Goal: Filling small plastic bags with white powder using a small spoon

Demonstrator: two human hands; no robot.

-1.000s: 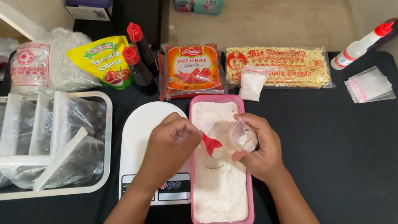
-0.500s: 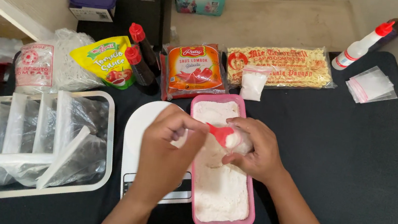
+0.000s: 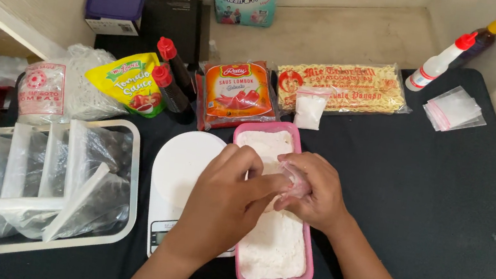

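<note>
My left hand (image 3: 224, 201) and my right hand (image 3: 311, 191) meet over a pink tray (image 3: 307, 263) filled with white powder (image 3: 276, 244). Between the fingers of both hands is a small clear plastic bag (image 3: 295, 180) with some powder in it. The red scoop seen a moment ago is hidden by my left hand. A white kitchen scale (image 3: 180, 169) lies just left of the tray, partly under my left wrist.
A filled small bag of powder (image 3: 309, 110) rests behind the tray. Sauce packets (image 3: 236, 92), noodles (image 3: 346, 85), two red-capped bottles (image 3: 170, 82), a squeeze bottle (image 3: 439, 63) and empty zip bags (image 3: 453, 109) line the back. A white tray of clear bags (image 3: 41, 180) sits left.
The red scoop has gone out of sight under my left hand. Both hands have closed together on the small bag above the tray.
</note>
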